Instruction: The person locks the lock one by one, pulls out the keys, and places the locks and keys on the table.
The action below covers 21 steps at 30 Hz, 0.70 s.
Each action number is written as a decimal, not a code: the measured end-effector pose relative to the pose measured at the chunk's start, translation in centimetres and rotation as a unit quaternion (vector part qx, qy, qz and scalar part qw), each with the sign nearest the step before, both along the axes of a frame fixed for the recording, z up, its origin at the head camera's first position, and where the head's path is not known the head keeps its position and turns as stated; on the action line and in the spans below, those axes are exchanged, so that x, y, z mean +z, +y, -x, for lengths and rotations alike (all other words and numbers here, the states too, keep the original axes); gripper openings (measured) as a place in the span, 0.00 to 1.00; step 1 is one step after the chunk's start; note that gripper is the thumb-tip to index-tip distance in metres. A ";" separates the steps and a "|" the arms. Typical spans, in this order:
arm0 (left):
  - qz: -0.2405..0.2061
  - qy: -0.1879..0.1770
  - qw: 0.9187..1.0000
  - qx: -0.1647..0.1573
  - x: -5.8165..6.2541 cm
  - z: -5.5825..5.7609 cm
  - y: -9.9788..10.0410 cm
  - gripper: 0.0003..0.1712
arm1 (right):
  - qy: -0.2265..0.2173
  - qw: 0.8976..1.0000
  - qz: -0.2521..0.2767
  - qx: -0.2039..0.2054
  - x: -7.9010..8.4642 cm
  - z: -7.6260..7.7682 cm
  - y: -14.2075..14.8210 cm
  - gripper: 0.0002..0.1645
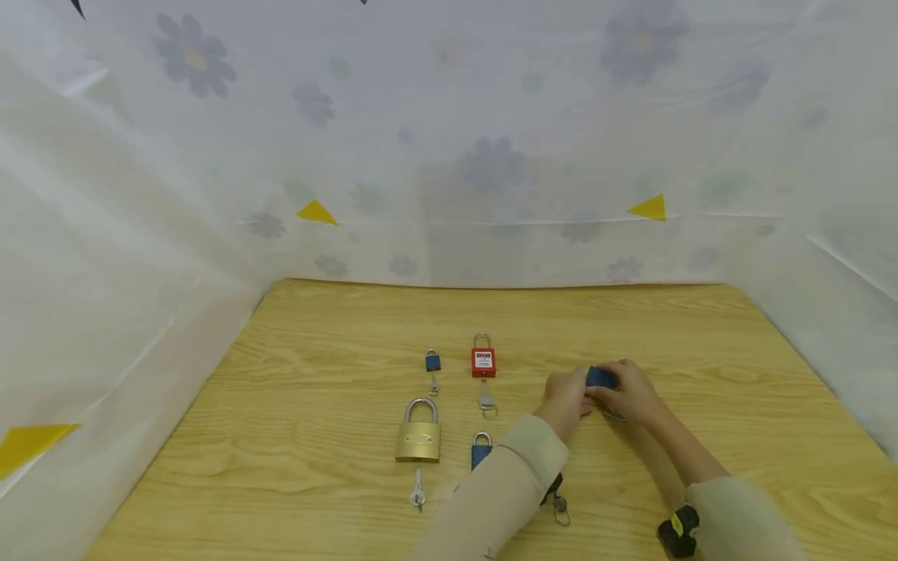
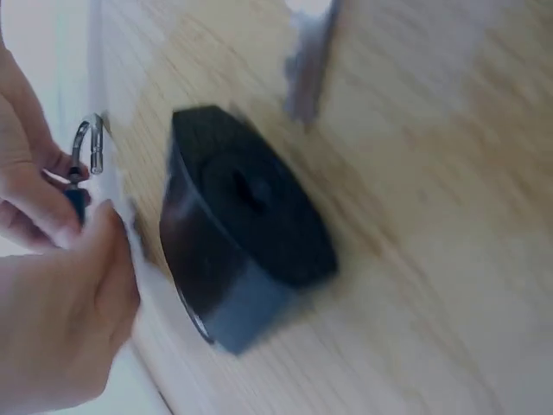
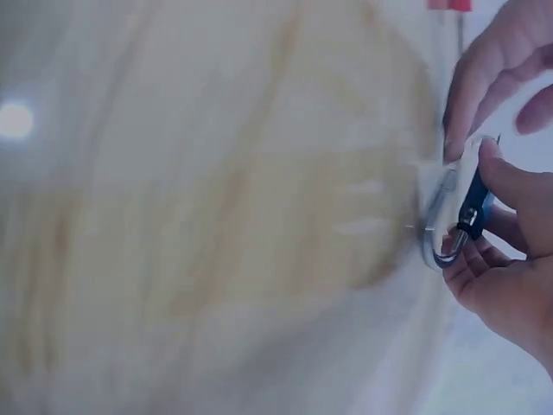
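Observation:
A small blue padlock (image 1: 601, 378) is held between the thumb and fingers of my right hand (image 1: 627, 391), over the right part of the table. In the right wrist view its metal shackle (image 3: 439, 229) shows beside the fingers, swung out from the body. My left hand (image 1: 563, 393) is right beside the padlock. Its fingertips reach the lock's end in the right wrist view, with the thumb apart from the fingers. Below the hands in the left wrist view lies a black padlock (image 2: 251, 233) with a keyhole in its end face, near a blurred key (image 2: 308, 73).
Left of my hands lie a small blue padlock (image 1: 433, 362), a red padlock (image 1: 483, 363), a large brass padlock (image 1: 418, 441) and another blue padlock (image 1: 480, 452), partly behind my left sleeve. Keys, such as one silver key (image 1: 417, 495), lie below them. White sheets (image 1: 463, 140) enclose the table.

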<state>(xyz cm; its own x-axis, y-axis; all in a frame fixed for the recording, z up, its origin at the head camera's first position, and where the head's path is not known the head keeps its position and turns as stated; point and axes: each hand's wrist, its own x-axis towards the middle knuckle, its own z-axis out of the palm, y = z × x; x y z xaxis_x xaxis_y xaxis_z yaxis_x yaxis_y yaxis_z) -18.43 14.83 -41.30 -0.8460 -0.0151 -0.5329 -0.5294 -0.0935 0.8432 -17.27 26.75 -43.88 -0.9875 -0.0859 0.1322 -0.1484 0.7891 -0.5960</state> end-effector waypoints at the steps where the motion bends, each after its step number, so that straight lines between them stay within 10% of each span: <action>1: -0.020 -0.002 1.000 -0.004 0.1 0.1 -0.2 0.12 | -0.002 1.000 0.006 0.006 0.3 -0.1 -0.2 0.25; 9: -0.161 -0.033 0.980 -0.108 1.7 0.9 -3.5 0.23 | 0.001 0.997 0.009 0.072 4.1 -1.5 -1.7 0.25; 21: -0.083 0.017 0.933 -0.350 4.1 0.0 -8.9 0.17 | -0.009 0.978 0.003 0.207 9.8 -4.6 -4.5 0.35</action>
